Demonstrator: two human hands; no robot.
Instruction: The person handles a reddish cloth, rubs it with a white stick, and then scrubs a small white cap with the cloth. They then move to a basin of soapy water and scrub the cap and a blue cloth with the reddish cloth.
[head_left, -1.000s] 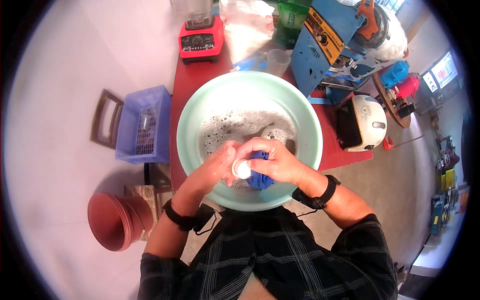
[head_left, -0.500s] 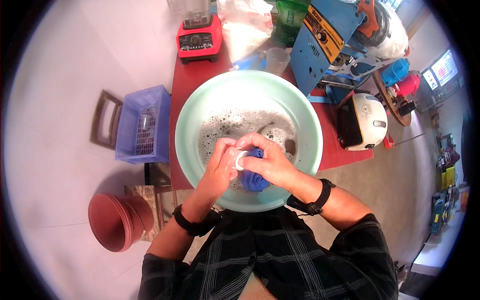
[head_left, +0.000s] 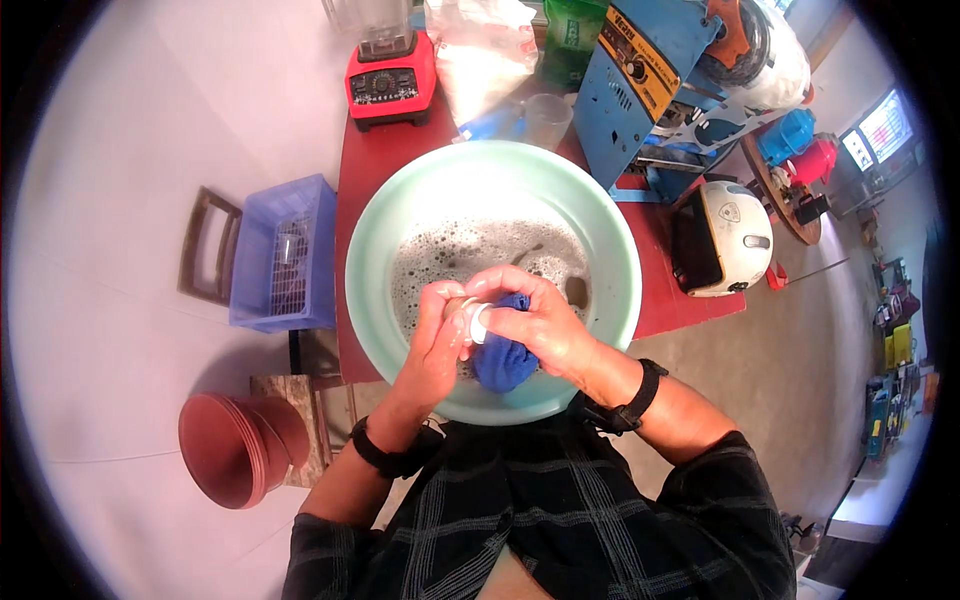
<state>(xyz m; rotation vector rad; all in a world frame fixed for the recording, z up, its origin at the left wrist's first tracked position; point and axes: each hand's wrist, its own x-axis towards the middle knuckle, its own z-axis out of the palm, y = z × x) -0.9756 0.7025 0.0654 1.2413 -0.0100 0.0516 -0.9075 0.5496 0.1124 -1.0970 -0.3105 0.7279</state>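
Both hands meet over the near half of a pale green basin [head_left: 592, 385] of foamy water. My left hand [head_left: 432, 345] is closed, its fingers around a small white round piece [head_left: 478, 324], like a ring or cap. From the other side my right hand [head_left: 548, 325] grips a wet blue cloth [head_left: 504, 364], with its thumb against the white piece. The cloth hangs bunched below the right fingers. The fingers partly hide the white piece, so its full shape cannot be seen. Grey suds [head_left: 450, 245] cover the water beyond the hands.
The basin stands on a red table [head_left: 370, 160]. Behind it are a red blender base [head_left: 388, 85], a white bag [head_left: 480, 60], a clear cup [head_left: 548, 120] and a blue machine [head_left: 625, 95]. A white helmet [head_left: 735, 240] sits right; a blue-purple crate [head_left: 285, 255] and brown bucket [head_left: 225, 450] are left.
The white piece has tilted from nearly face-on to more edge-on between my fingers. The blue cloth has shifted slightly and shows more of its folds. Both hands stay over the basin.
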